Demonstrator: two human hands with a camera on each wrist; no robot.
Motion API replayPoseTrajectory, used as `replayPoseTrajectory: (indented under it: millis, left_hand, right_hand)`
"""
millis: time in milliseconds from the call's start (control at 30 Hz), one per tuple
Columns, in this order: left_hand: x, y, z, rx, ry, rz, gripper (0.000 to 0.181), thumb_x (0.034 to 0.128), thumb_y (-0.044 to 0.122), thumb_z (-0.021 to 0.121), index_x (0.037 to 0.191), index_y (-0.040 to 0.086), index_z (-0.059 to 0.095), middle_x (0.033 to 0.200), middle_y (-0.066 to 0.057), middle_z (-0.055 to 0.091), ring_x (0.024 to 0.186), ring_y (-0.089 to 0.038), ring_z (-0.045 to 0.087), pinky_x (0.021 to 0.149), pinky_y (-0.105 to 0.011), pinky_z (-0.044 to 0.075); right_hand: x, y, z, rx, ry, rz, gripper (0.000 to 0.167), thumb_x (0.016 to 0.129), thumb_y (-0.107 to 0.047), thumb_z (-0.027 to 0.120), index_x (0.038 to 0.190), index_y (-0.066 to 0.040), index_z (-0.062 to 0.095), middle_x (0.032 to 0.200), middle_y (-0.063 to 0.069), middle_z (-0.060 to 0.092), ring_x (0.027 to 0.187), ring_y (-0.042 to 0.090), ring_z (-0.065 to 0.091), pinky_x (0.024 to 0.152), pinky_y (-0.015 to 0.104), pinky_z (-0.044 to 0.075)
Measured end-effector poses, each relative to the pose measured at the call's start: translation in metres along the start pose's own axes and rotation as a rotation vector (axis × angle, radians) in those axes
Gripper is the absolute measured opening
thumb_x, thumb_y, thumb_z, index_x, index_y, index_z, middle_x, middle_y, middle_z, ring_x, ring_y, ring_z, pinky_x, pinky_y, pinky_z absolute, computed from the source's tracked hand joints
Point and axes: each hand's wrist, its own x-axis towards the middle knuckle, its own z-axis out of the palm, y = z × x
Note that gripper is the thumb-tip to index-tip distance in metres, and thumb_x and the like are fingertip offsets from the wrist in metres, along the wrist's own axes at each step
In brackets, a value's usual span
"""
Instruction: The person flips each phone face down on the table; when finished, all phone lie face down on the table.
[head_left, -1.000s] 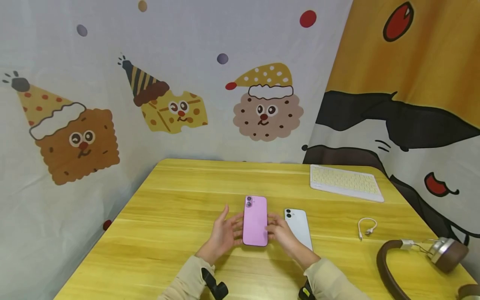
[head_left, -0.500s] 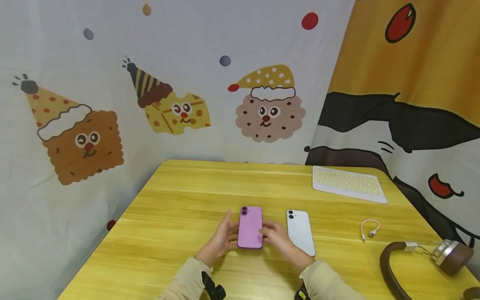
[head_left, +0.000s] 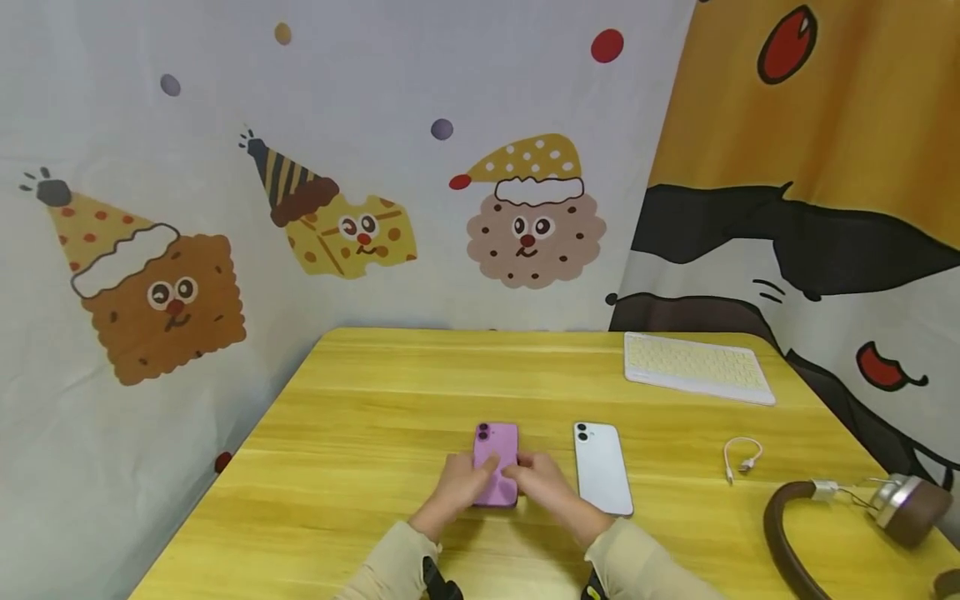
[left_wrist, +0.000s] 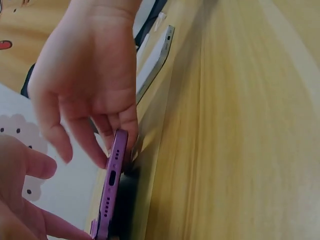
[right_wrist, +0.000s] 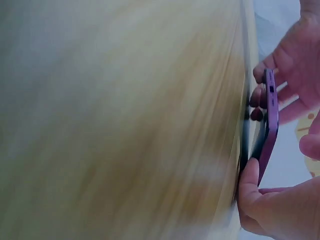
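Note:
A pink phone (head_left: 497, 440) is held between my two hands near the middle of the desk, its back with two camera lenses facing up. My left hand (head_left: 459, 483) grips its left edge, thumb over the back. From the other side my right hand (head_left: 546, 487) holds the right edge, thumb also on the back. In the left wrist view the end of the pink phone (left_wrist: 111, 185) with its charging port faces the camera. The right wrist view has fingers beneath the pink phone (right_wrist: 272, 115), which is raised slightly off the wood.
Just right of my right hand a white phone (head_left: 603, 471) lies back up. Farther right are a short white cable (head_left: 741, 458) and brown headphones (head_left: 783, 533). A white keyboard (head_left: 697, 367) lies at the back right of the yellow wooden desk (head_left: 375, 400), before a printed curtain (head_left: 360, 100).
The pink phone has come lower and closer to me. My left hand's spread thumb has folded onto its back, and my right thumb has moved farther over it.

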Motion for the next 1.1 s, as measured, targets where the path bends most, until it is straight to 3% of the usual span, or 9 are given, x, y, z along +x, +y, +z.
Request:
replayPoseTrajectory:
  millis: [67,167,300,467,600,900,1000,1100]
  left_hand:
    - [-0.002,0.001,-0.001,0.064,0.023,0.006,0.043,0.0855,0.036,0.051,0.084,-0.007,0.059,0.082,-0.018,0.054,0.073,-0.027,0.052,0.058,-0.036,0.043]
    - [-0.003,0.002,-0.002,0.131,0.064,0.007,0.051,0.0842,0.036,0.052,0.095,-0.013,0.059,0.097,-0.028,0.051,0.085,-0.036,0.052,0.067,-0.045,0.043]
    - [-0.003,0.003,-0.002,0.112,0.053,-0.001,0.056,0.087,0.035,0.048,0.105,-0.017,0.054,0.111,-0.032,0.044,0.094,-0.046,0.05,0.076,-0.052,0.043]
    - [-0.003,-0.001,-0.005,0.102,0.057,-0.011,0.058,0.0885,0.034,0.046,0.114,-0.018,0.049,0.121,-0.031,0.042,0.105,-0.052,0.044,0.086,-0.056,0.039]
    - [-0.002,-0.004,-0.007,0.11,0.073,0.0,0.056,0.0883,0.034,0.045,0.113,-0.016,0.051,0.118,-0.031,0.046,0.104,-0.052,0.045,0.086,-0.056,0.039]
    - [-0.002,-0.01,-0.008,0.079,0.042,-0.031,0.058,0.0896,0.035,0.044,0.118,-0.015,0.047,0.126,-0.031,0.042,0.113,-0.054,0.036,0.093,-0.059,0.032]
    - [-0.001,-0.009,-0.01,0.063,0.025,-0.019,0.057,0.0896,0.035,0.044,0.116,-0.016,0.048,0.124,-0.032,0.043,0.112,-0.053,0.039,0.092,-0.057,0.034]
    - [0.0,-0.011,-0.014,0.05,0.002,0.023,0.051,0.0893,0.032,0.045,0.111,-0.014,0.054,0.115,-0.031,0.051,0.106,-0.046,0.048,0.087,-0.052,0.041]
  right_hand:
    - [0.0,-0.003,0.004,-0.041,0.013,-0.007,0.052,0.079,-0.025,0.057,0.118,0.009,0.051,0.115,0.023,0.057,0.103,0.031,0.056,0.085,0.043,0.045]
    - [0.003,-0.008,0.009,-0.09,0.054,-0.046,0.039,0.078,-0.026,0.057,0.102,0.004,0.062,0.096,0.016,0.065,0.084,0.02,0.059,0.071,0.032,0.048]
    - [0.003,-0.015,0.014,-0.214,0.121,-0.117,0.027,0.079,-0.023,0.057,0.082,0.004,0.063,0.072,0.012,0.06,0.066,0.016,0.05,0.057,0.027,0.042]
    - [-0.001,-0.018,0.021,-0.374,0.184,-0.177,0.024,0.076,-0.02,0.057,0.07,0.004,0.059,0.07,0.012,0.054,0.073,0.023,0.047,0.061,0.032,0.038]
    - [0.0,-0.017,0.023,-0.4,0.197,-0.162,0.025,0.074,-0.019,0.057,0.056,-0.003,0.05,0.067,0.008,0.048,0.069,0.021,0.043,0.058,0.028,0.033]
    - [-0.001,-0.017,0.023,-0.448,0.132,-0.133,0.026,0.077,-0.024,0.056,0.06,-0.006,0.051,0.073,0.011,0.049,0.075,0.026,0.044,0.061,0.033,0.034]
    - [-0.001,-0.018,0.02,-0.458,0.11,-0.146,0.025,0.078,-0.024,0.056,0.062,-0.005,0.053,0.071,0.01,0.049,0.074,0.025,0.045,0.06,0.032,0.033]
    - [-0.001,-0.018,0.015,-0.435,0.07,-0.129,0.024,0.079,-0.024,0.055,0.075,0.0,0.059,0.077,0.012,0.055,0.075,0.026,0.049,0.06,0.034,0.038]
